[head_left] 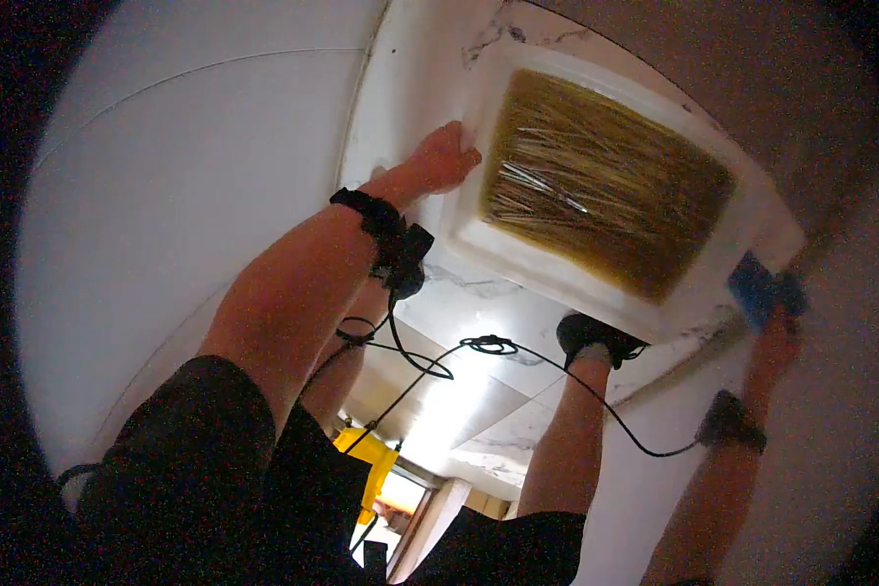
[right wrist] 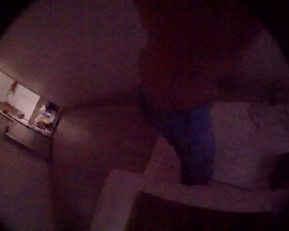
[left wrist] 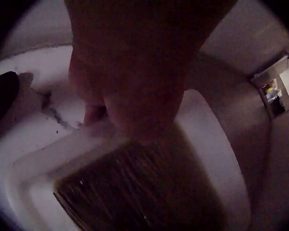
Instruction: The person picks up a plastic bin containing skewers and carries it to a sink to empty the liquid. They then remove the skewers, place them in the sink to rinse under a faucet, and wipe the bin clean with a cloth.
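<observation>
A white rectangular tray [head_left: 547, 271] lies on the floor, holding many long, thin straw-coloured sticks [head_left: 615, 186] in brownish liquid. A few bright whitish streaks show among the sticks. My left hand [head_left: 441, 161] grips the tray's left rim, and the left wrist view shows its fingers bent over that edge. Beyond the tray's right corner my right hand [head_left: 779, 337] holds a blue cloth-like piece [head_left: 752, 290] low by the floor. In the dark right wrist view the blue piece [right wrist: 197, 144] hangs below the hand, just outside the tray's rim; its exact kind is unclear.
The floor [head_left: 469, 293] is pale and marble-patterned, with a white wall [head_left: 215, 146] on the left. A dark shoe [head_left: 586, 332] stands close to the tray's near edge. A looped black cable [head_left: 488, 344] runs between the two wrists. Something yellow [head_left: 373, 459] shows between the legs.
</observation>
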A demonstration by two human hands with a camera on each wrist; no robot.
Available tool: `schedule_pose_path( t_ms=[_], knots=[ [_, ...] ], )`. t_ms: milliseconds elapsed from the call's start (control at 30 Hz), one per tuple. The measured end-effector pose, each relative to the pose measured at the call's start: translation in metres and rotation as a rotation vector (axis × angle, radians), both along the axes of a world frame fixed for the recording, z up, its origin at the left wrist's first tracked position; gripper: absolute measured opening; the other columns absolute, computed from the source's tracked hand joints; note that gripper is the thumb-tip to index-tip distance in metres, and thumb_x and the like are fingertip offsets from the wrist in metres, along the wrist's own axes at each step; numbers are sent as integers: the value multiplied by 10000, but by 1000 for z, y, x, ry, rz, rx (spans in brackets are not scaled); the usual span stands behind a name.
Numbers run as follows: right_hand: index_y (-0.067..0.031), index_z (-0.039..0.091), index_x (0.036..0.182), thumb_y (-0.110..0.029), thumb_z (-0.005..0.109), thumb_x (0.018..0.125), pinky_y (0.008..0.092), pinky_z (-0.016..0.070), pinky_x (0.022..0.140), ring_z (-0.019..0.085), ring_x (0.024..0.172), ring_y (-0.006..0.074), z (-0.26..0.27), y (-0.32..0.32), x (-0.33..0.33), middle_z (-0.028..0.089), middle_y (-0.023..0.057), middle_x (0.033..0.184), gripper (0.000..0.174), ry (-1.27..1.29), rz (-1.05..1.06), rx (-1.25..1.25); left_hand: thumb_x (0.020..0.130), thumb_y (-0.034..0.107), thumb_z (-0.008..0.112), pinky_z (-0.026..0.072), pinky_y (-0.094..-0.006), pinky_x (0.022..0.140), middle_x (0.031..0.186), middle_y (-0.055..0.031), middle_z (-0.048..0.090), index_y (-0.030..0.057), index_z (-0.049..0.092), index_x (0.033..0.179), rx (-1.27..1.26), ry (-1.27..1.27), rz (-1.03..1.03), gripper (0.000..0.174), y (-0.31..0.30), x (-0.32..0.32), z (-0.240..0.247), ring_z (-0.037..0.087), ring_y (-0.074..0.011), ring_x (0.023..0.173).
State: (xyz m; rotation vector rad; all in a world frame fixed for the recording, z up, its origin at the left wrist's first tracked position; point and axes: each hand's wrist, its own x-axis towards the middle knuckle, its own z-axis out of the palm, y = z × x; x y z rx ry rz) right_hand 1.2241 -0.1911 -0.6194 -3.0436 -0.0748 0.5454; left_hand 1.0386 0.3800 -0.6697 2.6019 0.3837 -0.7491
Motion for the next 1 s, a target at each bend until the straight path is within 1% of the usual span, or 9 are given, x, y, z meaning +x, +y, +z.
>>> schedule_pose_path(
  t_ms=[33, 67, 167, 267, 533, 767, 867, 933, 1000],
  knots=[
    [-1, 525, 1189, -192, 528, 862, 414, 440, 876, 571, 1022, 323, 15, 19, -1, 572, 223, 1132, 379, 110, -422, 439, 799, 274, 552, 415, -487, 783, 917, -264, 529, -36, 476, 933, 2, 0, 0, 346, -5, 4, 5, 515, -427, 884],
    [-1, 525, 1189, -192, 528, 862, 414, 440, 876, 571, 1022, 323, 7, 14, -3, 572, 223, 1132, 379, 112, -421, 442, 800, 274, 550, 415, -485, 785, 918, -268, 529, -36, 477, 926, -29, 20, 86, 342, -11, 10, 17, 514, -430, 889],
    [36, 542, 1158, -196, 509, 877, 391, 407, 941, 543, 1076, 317, -44, -29, -14, 551, 248, 1159, 366, 22, -192, 354, 799, 272, 545, 413, -482, 798, 936, -277, 529, -39, 482, 929, -56, 40, 44, 343, -1, -4, -3, 513, -433, 911],
    [61, 515, 1183, -220, 476, 907, 382, 383, 971, 495, 1132, 324, -90, -67, -5, 482, 263, 1249, 397, -156, 605, -112, 798, 272, 540, 410, -480, 821, 964, -285, 532, -48, 487, 951, -90, 43, 79, 358, -17, 13, 28, 512, -433, 940],
    [-5, 399, 1304, -295, 426, 933, 374, 399, 944, 488, 1111, 264, -7, 46, -2, 491, 136, 1241, 471, 475, -605, 913, 848, 311, 529, 415, -502, 783, 888, -263, 538, -43, 511, 934, -51, 24, 222, 364, -27, 11, 30, 515, -435, 846],
    [-42, 398, 1312, -351, 489, 912, 367, 425, 902, 510, 1048, 212, 31, 79, -8, 510, 78, 1208, 514, 830, -470, 1504, 797, 286, 565, 425, -464, 785, 936, -276, 538, -41, 480, 936, -40, 58, 63, 365, -11, -3, 4, 524, -419, 898],
    [-46, 429, 1278, -335, 540, 886, 354, 430, 890, 521, 1019, 205, -7, 53, 4, 530, 76, 1164, 499, 1039, -218, 1411, 799, 290, 565, 423, -469, 782, 927, -278, 539, -44, 478, 931, -70, 129, 180, 369, -19, 11, 20, 525, -421, 888],
    [-37, 478, 1219, -267, 575, 853, 370, 432, 887, 533, 1005, 258, -63, 20, 2, 552, 108, 1140, 443, 727, -492, 654, 801, 293, 562, 421, -472, 783, 920, -279, 539, -46, 476, 928, -80, 160, 231, 372, -22, 9, 24, 526, -422, 881],
    [-33, 483, 1214, -256, 576, 846, 378, 429, 891, 533, 1004, 274, -74, 24, -11, 553, 118, 1139, 441, 578, -276, 527, 800, 294, 556, 418, -477, 779, 903, -283, 537, -49, 475, 912, -43, 41, 262, 370, -11, -9, 25, 526, -425, 867]
  ],
)
